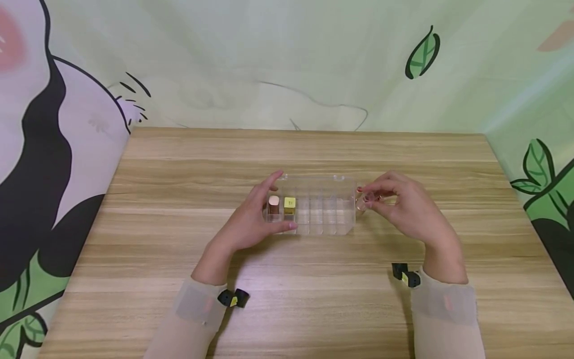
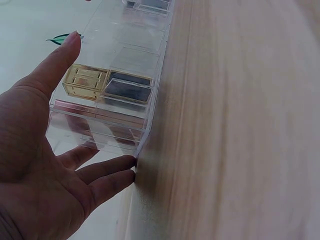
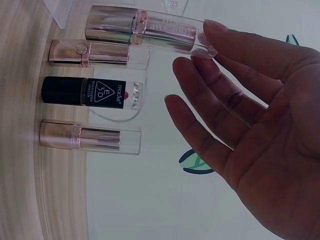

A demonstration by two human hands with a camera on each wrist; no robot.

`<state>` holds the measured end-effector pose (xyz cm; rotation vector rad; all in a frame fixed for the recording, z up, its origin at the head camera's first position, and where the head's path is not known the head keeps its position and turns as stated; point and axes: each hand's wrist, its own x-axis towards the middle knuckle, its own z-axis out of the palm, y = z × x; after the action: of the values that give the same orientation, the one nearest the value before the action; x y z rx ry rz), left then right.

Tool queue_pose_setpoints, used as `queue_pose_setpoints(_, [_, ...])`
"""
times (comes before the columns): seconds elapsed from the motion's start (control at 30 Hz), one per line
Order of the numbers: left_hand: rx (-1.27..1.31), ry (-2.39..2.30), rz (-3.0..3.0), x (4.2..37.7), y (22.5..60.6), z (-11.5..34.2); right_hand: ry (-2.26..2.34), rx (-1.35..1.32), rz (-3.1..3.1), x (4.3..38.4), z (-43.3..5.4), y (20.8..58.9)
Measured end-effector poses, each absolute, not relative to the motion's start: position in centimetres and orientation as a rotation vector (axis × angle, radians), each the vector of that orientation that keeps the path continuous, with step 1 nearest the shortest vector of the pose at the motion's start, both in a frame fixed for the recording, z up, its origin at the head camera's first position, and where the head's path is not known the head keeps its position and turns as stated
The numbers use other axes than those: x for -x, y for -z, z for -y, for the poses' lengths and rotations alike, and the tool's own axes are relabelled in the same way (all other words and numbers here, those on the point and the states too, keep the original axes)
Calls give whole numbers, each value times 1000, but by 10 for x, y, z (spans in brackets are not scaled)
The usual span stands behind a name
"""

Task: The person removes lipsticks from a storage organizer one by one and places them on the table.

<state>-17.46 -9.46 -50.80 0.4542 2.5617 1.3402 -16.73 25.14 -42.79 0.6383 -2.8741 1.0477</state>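
Observation:
A clear plastic lipstick organizer [image 1: 314, 214] stands mid-table, divided into a row of slots. My left hand [image 1: 248, 219] grips its left end, thumb along the near side and fingers around the far side and end. In the two leftmost slots are a rose-gold lipstick [image 1: 273, 205] and a gold square-capped lipstick [image 2: 125, 86] with a dark section. Beside the organizer's right end, my right hand [image 1: 403, 202] pinches a rose-gold lipstick with a clear cap [image 3: 145, 30] by its cap, between thumb and fingertips. Lettering reading "avocado" shows on that cap.
Three more lipsticks stand on the wooden table [image 1: 314, 299] near my right hand: a rose-gold one [image 3: 95, 53], a black one [image 3: 90, 92] and another rose-gold one [image 3: 92, 137]. In the head view the right hand mostly covers them. A printed cloth wall [image 1: 269, 60] rises behind the table.

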Motion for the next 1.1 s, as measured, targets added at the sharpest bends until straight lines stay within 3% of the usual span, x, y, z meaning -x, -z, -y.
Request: queue_pose_setpoints(1.1, [-450, -1333, -2562, 174, 507, 95, -1106, -612, 2976, 172, -252, 434])
